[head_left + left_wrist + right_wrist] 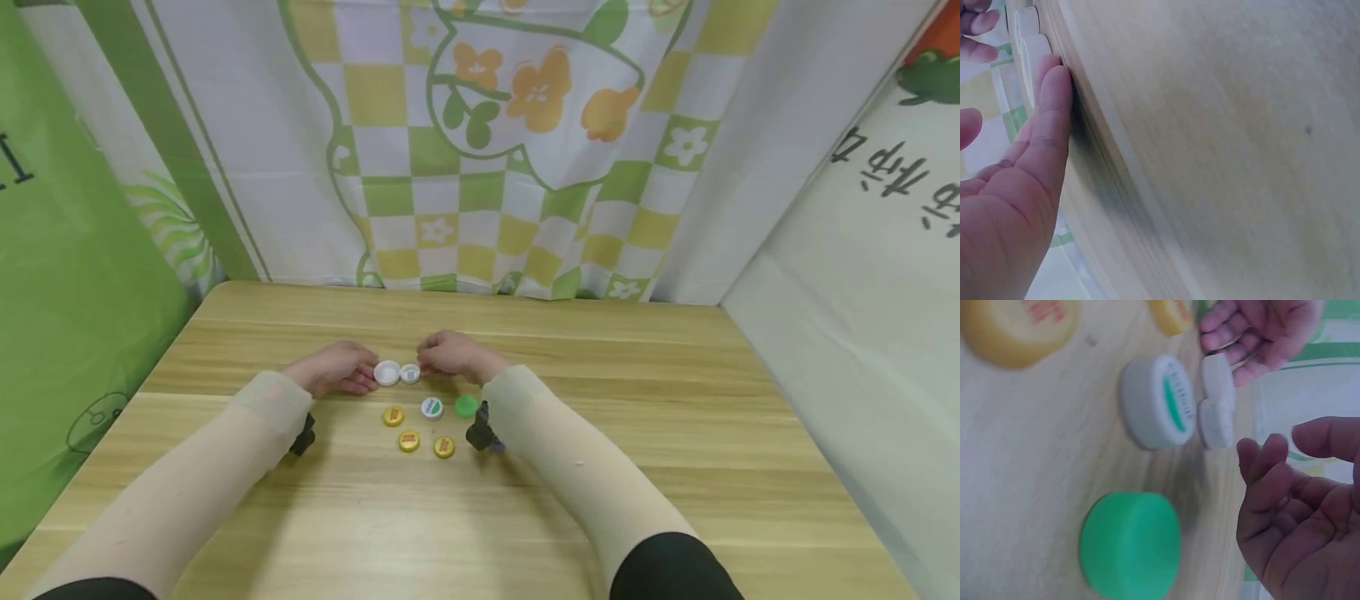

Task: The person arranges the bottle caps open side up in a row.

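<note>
Currently the left hand (337,367) has its fingers extended, their tips against the edge of the larger white cap (387,372), thumb standing apart. That cap lies toward the far part of the worktop (345,517), touching the smaller white cap (410,373). Just beside the latter is the right hand (457,354), fingers loosely bent, thumb apart, gripping nothing. Nearer the person lie a green cap (466,406), a white-and-green printed cap (432,408) and three yellow caps (408,441) with red print.

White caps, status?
Left grip touching larger white cap. Right grip empty, beside smaller white cap. Both caps side by side. Nothing blocking in view.
</note>
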The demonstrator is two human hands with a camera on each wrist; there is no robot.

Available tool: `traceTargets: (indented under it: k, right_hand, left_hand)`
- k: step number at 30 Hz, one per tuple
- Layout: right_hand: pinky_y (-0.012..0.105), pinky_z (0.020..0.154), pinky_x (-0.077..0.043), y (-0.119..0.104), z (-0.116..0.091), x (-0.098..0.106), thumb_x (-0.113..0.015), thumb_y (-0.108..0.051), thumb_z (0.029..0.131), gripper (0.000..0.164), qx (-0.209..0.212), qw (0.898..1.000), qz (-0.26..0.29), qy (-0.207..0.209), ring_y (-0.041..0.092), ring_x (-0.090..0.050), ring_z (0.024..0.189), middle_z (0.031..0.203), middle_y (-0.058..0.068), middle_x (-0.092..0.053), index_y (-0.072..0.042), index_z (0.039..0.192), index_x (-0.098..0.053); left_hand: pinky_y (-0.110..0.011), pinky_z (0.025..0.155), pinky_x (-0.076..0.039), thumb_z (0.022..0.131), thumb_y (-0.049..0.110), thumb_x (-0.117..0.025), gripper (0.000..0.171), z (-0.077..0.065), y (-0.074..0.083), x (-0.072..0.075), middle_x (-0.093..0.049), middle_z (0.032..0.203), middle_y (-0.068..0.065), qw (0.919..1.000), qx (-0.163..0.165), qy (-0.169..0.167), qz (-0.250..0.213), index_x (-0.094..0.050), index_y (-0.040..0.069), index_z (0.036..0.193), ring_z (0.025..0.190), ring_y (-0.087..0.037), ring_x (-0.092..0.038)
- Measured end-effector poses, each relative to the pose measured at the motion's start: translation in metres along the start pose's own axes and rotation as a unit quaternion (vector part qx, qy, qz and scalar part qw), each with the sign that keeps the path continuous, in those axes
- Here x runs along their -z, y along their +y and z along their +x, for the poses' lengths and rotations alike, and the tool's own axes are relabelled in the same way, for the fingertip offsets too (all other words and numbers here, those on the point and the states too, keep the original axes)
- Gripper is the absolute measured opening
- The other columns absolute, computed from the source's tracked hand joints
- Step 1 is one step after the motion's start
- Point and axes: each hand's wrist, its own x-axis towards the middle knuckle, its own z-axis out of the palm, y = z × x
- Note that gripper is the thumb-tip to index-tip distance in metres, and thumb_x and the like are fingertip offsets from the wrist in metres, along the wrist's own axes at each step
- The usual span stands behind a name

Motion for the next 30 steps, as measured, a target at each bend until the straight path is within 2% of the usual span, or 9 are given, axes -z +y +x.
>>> traceTargets:
  k: [3, 6, 17, 20, 26, 30]
  right_hand:
    - [0.026, 0.075, -0.051, 0.004, 0.003, -0.002, -0.057, -0.011, 0.102, 0.044, 0.002, 0.997, -0.076, -0.005, 0.015, -0.06, 0.081, 0.093, 0.009, -0.069, 0.005, 0.142, -0.055]
    - [0.024, 0.069, -0.049, 0.008, 0.006, -0.005, -0.059, -0.012, 0.1, 0.043, 0.0, 0.993, -0.115, -0.009, 0.014, -0.06, 0.077, 0.085, 0.005, -0.068, 0.004, 0.14, -0.057]
    - [0.022, 0.067, -0.048, 0.011, 0.006, -0.006, -0.058, -0.009, 0.1, 0.041, 0.006, 0.996, -0.092, -0.021, 0.012, -0.058, 0.073, 0.083, 0.004, -0.067, 0.006, 0.138, -0.058]
    - [0.023, 0.07, -0.05, 0.011, 0.002, 0.001, -0.057, -0.009, 0.1, 0.041, 0.01, 0.994, -0.104, -0.011, 0.013, -0.06, 0.076, 0.087, 0.005, -0.069, 0.005, 0.138, -0.058]
    - [0.032, 0.083, -0.057, 0.01, -0.01, 0.022, -0.055, -0.012, 0.103, 0.039, 0.002, 0.996, -0.09, 0.011, 0.023, -0.067, 0.093, 0.103, 0.012, -0.07, 0.005, 0.138, -0.058]
    - [0.035, 0.088, -0.057, 0.012, -0.02, 0.034, -0.055, -0.014, 0.104, 0.039, -0.011, 0.997, -0.076, 0.014, 0.027, -0.068, 0.099, 0.106, 0.012, -0.07, 0.006, 0.138, -0.058]
  left_hand:
    - [-0.027, 0.077, -0.059, 0.109, 0.01, -0.041, 0.043, 0.001, -0.002, 0.0, -0.061, 0.099, -0.012, 1.0, -0.004, -0.001, -0.009, -0.035, -0.019, 0.14, 0.08, -0.012, -0.066]
    - [-0.027, 0.078, -0.059, 0.108, 0.009, -0.041, 0.038, 0.002, -0.003, -0.002, -0.06, 0.098, -0.01, 0.9998, -0.01, -0.007, -0.018, -0.039, -0.018, 0.136, 0.08, -0.012, -0.066]
    - [-0.026, 0.078, -0.058, 0.107, 0.007, -0.043, 0.031, -0.001, 0.0, 0.002, -0.059, 0.098, -0.009, 0.9997, -0.023, -0.006, -0.009, -0.046, -0.016, 0.129, 0.082, -0.012, -0.065]
    - [-0.027, 0.078, -0.058, 0.107, 0.007, -0.043, 0.032, -0.001, 0.004, 0.004, -0.06, 0.097, -0.009, 0.9995, -0.027, 0.007, 0.011, -0.047, -0.016, 0.128, 0.083, -0.014, -0.064]
    - [-0.032, 0.086, -0.057, 0.109, 0.012, -0.041, 0.042, -0.003, 0.019, 0.003, -0.056, 0.109, -0.018, 0.9945, -0.056, 0.066, 0.058, -0.042, -0.02, 0.137, 0.095, -0.022, -0.062]
    - [-0.034, 0.088, -0.057, 0.109, 0.013, -0.041, 0.044, 0.002, 0.03, -0.01, -0.055, 0.117, -0.025, 0.9937, -0.069, 0.052, 0.071, -0.043, -0.019, 0.138, 0.099, -0.025, -0.062]
